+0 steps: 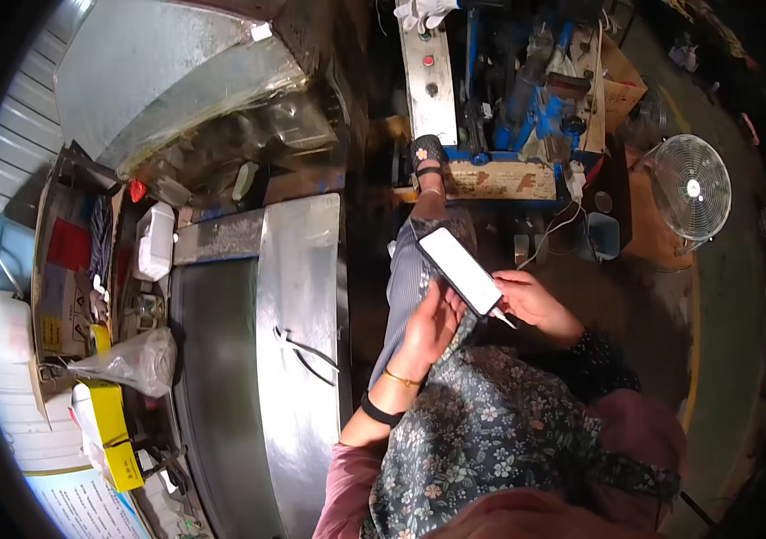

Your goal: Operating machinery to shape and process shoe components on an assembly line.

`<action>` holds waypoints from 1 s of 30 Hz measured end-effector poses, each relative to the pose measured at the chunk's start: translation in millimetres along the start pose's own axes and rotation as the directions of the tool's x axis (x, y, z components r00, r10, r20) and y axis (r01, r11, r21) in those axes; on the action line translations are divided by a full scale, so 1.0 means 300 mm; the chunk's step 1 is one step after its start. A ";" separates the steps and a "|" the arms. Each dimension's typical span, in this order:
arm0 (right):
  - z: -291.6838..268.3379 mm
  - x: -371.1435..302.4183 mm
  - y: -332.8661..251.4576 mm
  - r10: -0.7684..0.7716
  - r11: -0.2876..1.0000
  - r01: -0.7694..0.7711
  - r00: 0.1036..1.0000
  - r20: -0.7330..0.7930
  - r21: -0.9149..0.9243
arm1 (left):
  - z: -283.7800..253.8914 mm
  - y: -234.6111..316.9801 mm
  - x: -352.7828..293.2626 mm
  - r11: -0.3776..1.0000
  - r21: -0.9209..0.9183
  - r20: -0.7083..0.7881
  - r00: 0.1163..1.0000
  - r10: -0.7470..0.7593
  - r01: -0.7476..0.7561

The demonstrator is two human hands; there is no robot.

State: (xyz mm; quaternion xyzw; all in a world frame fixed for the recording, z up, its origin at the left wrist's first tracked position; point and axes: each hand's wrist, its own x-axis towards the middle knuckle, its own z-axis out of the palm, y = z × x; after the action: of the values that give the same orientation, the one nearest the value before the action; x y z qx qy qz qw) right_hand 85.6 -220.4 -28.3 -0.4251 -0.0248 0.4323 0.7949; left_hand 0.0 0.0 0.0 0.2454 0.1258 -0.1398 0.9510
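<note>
A smartphone [461, 271] with a bright white screen and dark edges lies tilted in my left hand [432, 325], whose fingers support its lower left side. My right hand [534, 304] has bent fingers against the phone's lower right edge. A white plug [505, 318] sticks out at the phone's bottom end, close below my right fingers. Beyond that hand a white cable [546, 235] leads up; whether it joins the plug is hidden.
On the metal plate [300, 278] to the left lie black-handled pliers [305, 348]. Further left are a white jug [155, 241], a plastic bag [136, 359] and a yellow box [109, 431]. Ahead stands a blue machine [540, 112] with a button panel [428, 76]; a fan [692, 188] is at right.
</note>
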 end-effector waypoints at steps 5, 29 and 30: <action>-0.179 0.211 -0.075 -0.200 0.968 0.220 0.967 -0.158 0.121 | 0.021 0.029 0.001 0.991 0.136 0.107 0.994 0.003 -0.017; -0.698 1.321 -0.506 -0.487 0.193 -0.582 0.642 -0.592 -0.790 | 0.085 0.287 0.055 0.913 0.300 0.100 0.943 -0.317 0.275; -0.698 1.312 -0.500 -0.485 0.245 -0.577 0.623 -0.614 -0.779 | 0.087 0.290 0.050 0.912 0.301 0.102 0.941 -0.322 0.279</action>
State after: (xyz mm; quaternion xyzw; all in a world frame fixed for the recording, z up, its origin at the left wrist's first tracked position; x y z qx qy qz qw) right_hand 516.8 -118.4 -186.1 -0.9560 0.0774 0.1138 0.2592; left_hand 47.0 56.9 55.0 0.3449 0.0692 -0.3192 0.8800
